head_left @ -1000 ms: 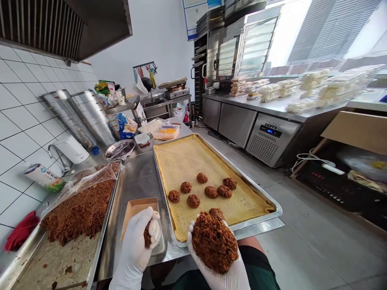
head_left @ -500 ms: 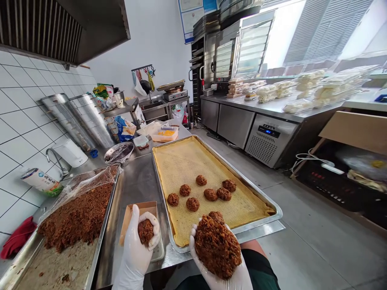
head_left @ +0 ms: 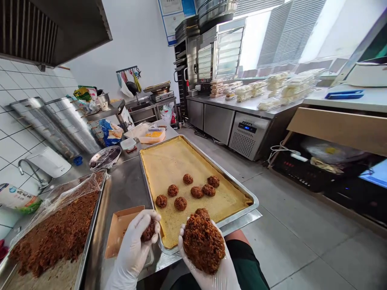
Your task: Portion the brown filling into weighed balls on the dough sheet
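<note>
My left hand (head_left: 136,237), in a white glove, has its fingers curled round a small brown ball (head_left: 148,231) of a coarse, moist mixture. In my gloved right hand (head_left: 208,274) rests a much larger lump (head_left: 203,243) of the same mixture, the palm cupped under it. Beyond that lump a ball (head_left: 202,213) is partly hidden. Several more balls (head_left: 180,203) lie on the yellow mesh liner (head_left: 172,161) of a metal tray (head_left: 238,191). Below my left hand is a small brown cardboard box (head_left: 116,229), partly covered by the hand.
To the left, a large tray (head_left: 87,245) holds a heap of brown mixture (head_left: 60,229) partly under plastic film (head_left: 69,191). A film-covered bowl (head_left: 105,157) and a plastic tub (head_left: 152,137) stand farther back. A steel counter (head_left: 219,121) with packed containers runs along the right.
My left hand has turned and closed more around the small ball, moving nearer the lined tray. My right hand still holds the lump. The whole view has swung to the right.
</note>
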Motion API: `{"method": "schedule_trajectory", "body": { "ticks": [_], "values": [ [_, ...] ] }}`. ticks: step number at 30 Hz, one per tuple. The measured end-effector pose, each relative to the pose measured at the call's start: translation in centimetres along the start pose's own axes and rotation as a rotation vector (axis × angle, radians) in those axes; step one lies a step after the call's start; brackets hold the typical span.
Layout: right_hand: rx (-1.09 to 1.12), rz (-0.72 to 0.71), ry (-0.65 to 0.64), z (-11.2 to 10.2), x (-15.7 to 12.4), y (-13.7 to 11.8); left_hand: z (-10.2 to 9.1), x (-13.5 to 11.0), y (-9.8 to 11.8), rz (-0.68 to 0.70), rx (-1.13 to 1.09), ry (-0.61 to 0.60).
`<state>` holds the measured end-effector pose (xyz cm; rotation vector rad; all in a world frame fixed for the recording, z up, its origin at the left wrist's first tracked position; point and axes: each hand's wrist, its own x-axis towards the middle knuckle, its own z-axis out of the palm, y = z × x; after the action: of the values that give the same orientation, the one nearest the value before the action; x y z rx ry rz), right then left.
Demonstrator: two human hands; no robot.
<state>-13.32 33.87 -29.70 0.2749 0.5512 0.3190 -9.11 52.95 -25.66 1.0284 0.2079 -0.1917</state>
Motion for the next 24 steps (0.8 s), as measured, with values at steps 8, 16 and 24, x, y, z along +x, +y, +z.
{"method": "schedule_trajectory", "body": {
  "ticks": [8,16,24],
  "values": [
    [-0.146,-0.06,-0.044,1.1,-1.3,0.0,2.8,1.4,-0.9,-0.123,0.008,-0.079],
    [-0.012,-0.137,-0.053,2.2,-2.2,-3.1,3.2,1.7,-2.7,-0.185,0.139,-0.148],
    [0.037,-0.169,-0.135,2.0,-2.2,-5.8,5.6,3.3,-4.0,-0.153,0.329,-0.11]
  ]
}}
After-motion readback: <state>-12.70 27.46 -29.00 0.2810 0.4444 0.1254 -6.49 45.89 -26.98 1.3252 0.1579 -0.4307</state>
